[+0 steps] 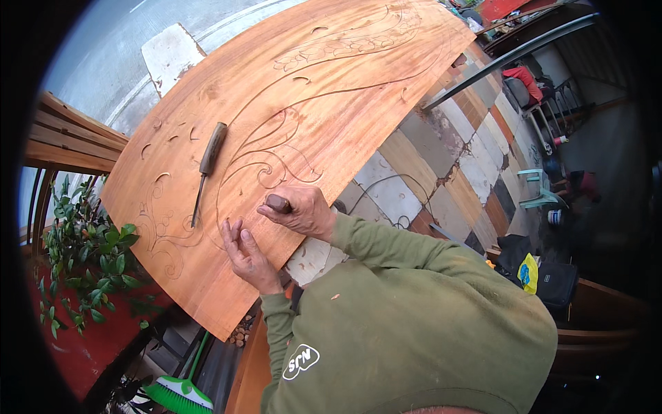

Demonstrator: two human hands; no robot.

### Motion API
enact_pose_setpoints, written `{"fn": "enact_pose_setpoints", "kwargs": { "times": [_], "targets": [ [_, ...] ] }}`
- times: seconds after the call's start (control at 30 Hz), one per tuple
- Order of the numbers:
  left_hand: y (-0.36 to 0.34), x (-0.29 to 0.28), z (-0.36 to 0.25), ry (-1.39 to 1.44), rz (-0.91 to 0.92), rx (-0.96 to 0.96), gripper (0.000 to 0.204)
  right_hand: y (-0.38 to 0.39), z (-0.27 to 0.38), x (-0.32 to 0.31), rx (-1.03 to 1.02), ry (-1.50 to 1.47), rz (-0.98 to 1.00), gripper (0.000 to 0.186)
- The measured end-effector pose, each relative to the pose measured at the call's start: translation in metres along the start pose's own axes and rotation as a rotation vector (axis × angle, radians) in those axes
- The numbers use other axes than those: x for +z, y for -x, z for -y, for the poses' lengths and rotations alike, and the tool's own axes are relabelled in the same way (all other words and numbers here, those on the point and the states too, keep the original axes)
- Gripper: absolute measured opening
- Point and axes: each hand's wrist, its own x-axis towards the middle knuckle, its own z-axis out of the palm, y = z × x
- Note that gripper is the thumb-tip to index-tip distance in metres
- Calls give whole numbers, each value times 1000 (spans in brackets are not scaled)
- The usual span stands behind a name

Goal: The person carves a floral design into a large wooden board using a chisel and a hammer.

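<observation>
A large wooden panel point(338, 121) carved with scrolls and leaves lies in front of me. My right hand point(308, 212) is closed around the wooden handle of a carving tool point(278, 203), probably a gouge; its blade is hidden below the fist. Close by on the left, my left hand point(252, 261) rests at the panel's near part, fingers apart, with nothing visible in it. Beyond both hands lies a second carving tool point(212, 153) with a worn wooden handle and a slim dark shank, touching neither hand. Curled wood shavings point(145, 150) are scattered over the surface.
A leafy plant point(96, 259) and wooden slats point(72, 138) border the panel's left side. Below it stands a green and white broom point(181, 395). Patchwork tiles point(427, 145) with a thin cable cover the floor at right, near a pale green stool point(536, 188).
</observation>
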Motion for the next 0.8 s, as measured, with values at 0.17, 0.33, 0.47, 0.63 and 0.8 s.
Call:
{"fn": "enact_pose_setpoints", "kwargs": {
  "times": [0.17, 0.33, 0.47, 0.63, 0.8],
  "targets": [
    [0, -1, 1, -35, 8, 47, 47, -7, 15, -14, 152, -321, -33, 35],
    [3, 6, -6, -12, 28, 19, 47, -8, 0, -15, 91, -268, 102, 31],
    [5, 6, -2, -42, 30, 21, 47, -11, -4, 0, 74, -284, -2, 29],
    [6, 1, -14, -26, 9, 44, 47, -33, 56, -36, -46, -404, -163, 24],
    [5, 7, -6, 15, 23, 69, 47, 8, 7, 0, 28, -232, -63, 29]
  ]
}}
